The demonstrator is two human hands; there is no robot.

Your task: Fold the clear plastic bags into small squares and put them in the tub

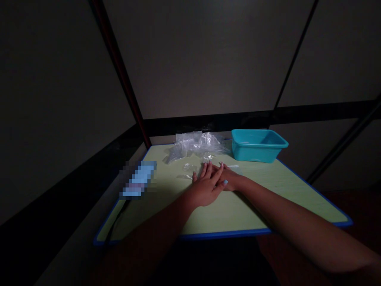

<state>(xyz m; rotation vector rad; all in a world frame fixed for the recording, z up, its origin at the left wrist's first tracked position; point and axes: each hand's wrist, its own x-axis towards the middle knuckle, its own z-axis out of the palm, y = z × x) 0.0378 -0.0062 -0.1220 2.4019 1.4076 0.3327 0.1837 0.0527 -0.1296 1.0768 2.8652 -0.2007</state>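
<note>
My left hand (207, 190) lies across my right hand, palm down, with its fingers spread apart. My right hand (231, 179) rests low over the table from the other side; its fingers are mostly hidden beneath the left. A piece of clear plastic film (188, 171), perhaps a thin bag, shows beyond and to the left of my fingertips. Another pale, see-through edge (236, 170) sticks out past my right hand. Just behind lies a crumpled heap of clear plastic bags (198, 145).
A teal plastic basin (257, 153) stands at the back right of the light green table (274, 198), which has a blue rim. On the left edge lies a blurred-out, phone-like object (138, 178) with a dark cable (117, 220). Panelled walls rise behind and to the left.
</note>
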